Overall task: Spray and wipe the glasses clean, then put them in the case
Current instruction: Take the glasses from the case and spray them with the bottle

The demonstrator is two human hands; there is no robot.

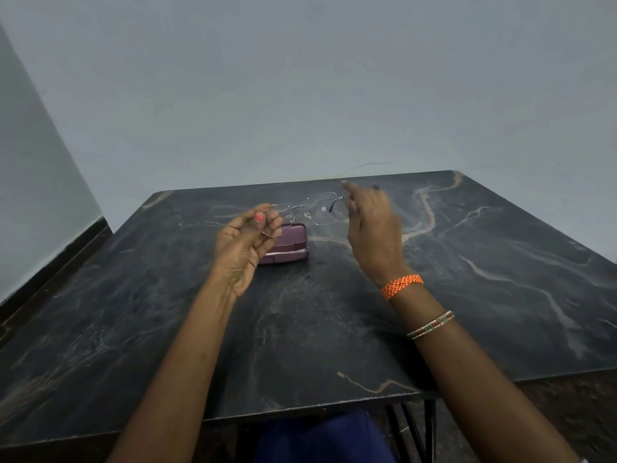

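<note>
Thin metal-framed glasses [319, 212] with clear lenses are held up above the dark marble table [167, 312]. My left hand [245, 243] pinches the rim of the left lens between thumb and fingers. My right hand [372, 225] is at the right hinge and temple arm, fingers partly spread and touching the frame. Below the glasses a purple glasses case [287, 247] lies shut on the table, partly hidden by my left hand. No spray bottle or cloth is visible.
The table stands against a pale grey wall, with another wall close on the left. Its near edge runs in front of my lap, where blue cloth [320, 439] shows. Bracelets circle my right wrist.
</note>
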